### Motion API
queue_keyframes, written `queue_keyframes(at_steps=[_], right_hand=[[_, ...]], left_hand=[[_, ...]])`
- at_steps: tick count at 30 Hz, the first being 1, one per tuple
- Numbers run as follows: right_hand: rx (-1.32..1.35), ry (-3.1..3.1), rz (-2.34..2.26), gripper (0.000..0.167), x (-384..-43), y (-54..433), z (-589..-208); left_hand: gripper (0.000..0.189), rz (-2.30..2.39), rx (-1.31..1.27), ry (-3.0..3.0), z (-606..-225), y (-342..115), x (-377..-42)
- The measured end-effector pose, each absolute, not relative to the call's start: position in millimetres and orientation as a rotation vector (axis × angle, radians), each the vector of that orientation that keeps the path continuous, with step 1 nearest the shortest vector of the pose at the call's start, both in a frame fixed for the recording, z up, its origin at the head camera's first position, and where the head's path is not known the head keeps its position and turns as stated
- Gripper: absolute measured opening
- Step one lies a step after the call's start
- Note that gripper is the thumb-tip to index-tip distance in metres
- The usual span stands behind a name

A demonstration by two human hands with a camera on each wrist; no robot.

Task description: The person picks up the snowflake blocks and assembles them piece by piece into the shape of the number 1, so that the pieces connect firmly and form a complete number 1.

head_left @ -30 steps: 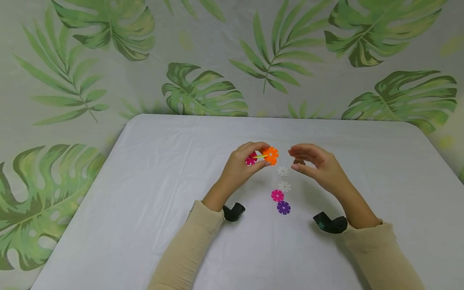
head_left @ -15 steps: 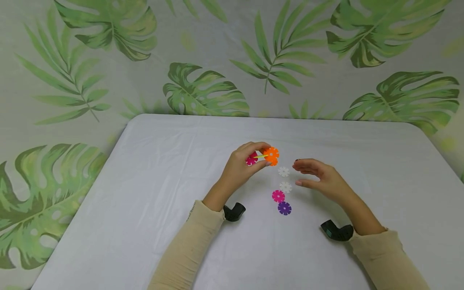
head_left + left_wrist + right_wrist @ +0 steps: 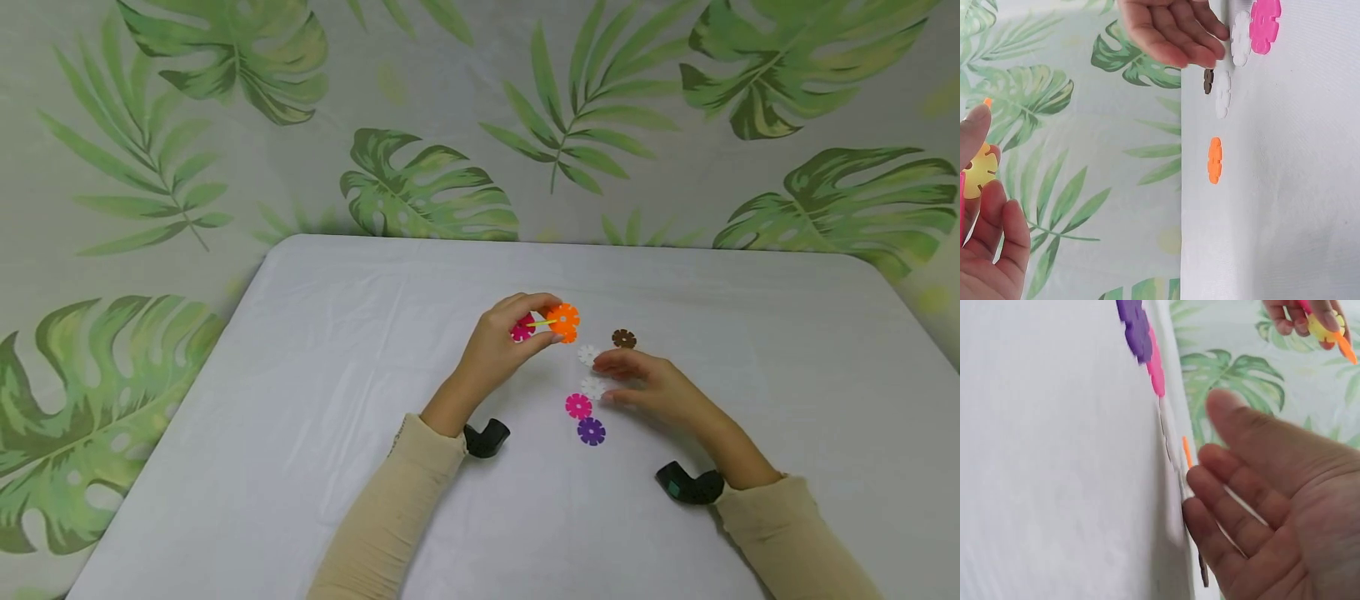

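Note:
My left hand [image 3: 498,342] pinches a joined piece of notched plastic discs, raised above the table: a yellow disc [image 3: 982,172] between thumb and fingers, a crimson-pink one [image 3: 522,327] and an orange one [image 3: 1345,347]. Fingers apart and nothing between them, my right hand [image 3: 652,383] reaches low over two white notched discs. Its fingertips overlap the far white disc [image 3: 587,355] and the nearer white disc [image 3: 592,387] in the head view. Just beyond that hand lies a brown disc [image 3: 624,338]. Another orange disc [image 3: 1215,160] lies on the table, largely behind the held piece in the head view.
A pink disc [image 3: 578,406] and a purple disc [image 3: 591,432] lie on the white-covered table [image 3: 300,375], on the near side of the white discs. Black wrist cameras jut from both sleeves. Behind the table's far edge hangs a leaf-patterned cloth [image 3: 427,183].
My right hand has drawn back from the brown disc, then moved left over the white discs, leaving the brown one in plain sight. My left hand has stayed put with its joined discs.

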State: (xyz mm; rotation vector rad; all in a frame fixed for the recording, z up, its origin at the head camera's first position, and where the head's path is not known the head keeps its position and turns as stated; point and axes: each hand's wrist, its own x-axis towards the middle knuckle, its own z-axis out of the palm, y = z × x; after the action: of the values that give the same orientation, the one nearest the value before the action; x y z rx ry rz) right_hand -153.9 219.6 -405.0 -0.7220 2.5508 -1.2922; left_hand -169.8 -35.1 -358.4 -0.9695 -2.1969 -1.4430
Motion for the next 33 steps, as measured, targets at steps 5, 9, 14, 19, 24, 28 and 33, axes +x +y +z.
queue_keyframes(at_steps=[5,9,14,19,24,28,33], right_hand=[[-0.769,2.603,-1.219,0.043,-154,218,-414],[-0.785,2.635,-1.183,0.040,-154,215,-418],[-0.757,2.630,-1.168,0.039,-154,214,-418],[-0.738,2.643,-1.132,0.042,-152,212,-415],[-0.768,2.693,-1.096,0.037,-151,213,-414],[-0.759,2.705,-1.098,0.034,-151,212,-412],[-0.675,2.709,-1.101,0.030,-152,212,-410]], left_hand=[[0.038,-1.436,-0.980,-2.198,-359,-35,-170],[0.039,-1.429,-0.973,-2.208,-360,-35,-171],[0.039,-1.422,-0.965,-2.210,-361,-35,-171],[0.039,-1.421,-0.973,-2.209,-361,-35,-172],[0.037,-1.422,-0.972,-2.213,-361,-35,-171],[0.038,-1.424,-0.967,-2.216,-360,-35,-171],[0.037,-1.430,-0.956,-2.222,-359,-35,-170]])
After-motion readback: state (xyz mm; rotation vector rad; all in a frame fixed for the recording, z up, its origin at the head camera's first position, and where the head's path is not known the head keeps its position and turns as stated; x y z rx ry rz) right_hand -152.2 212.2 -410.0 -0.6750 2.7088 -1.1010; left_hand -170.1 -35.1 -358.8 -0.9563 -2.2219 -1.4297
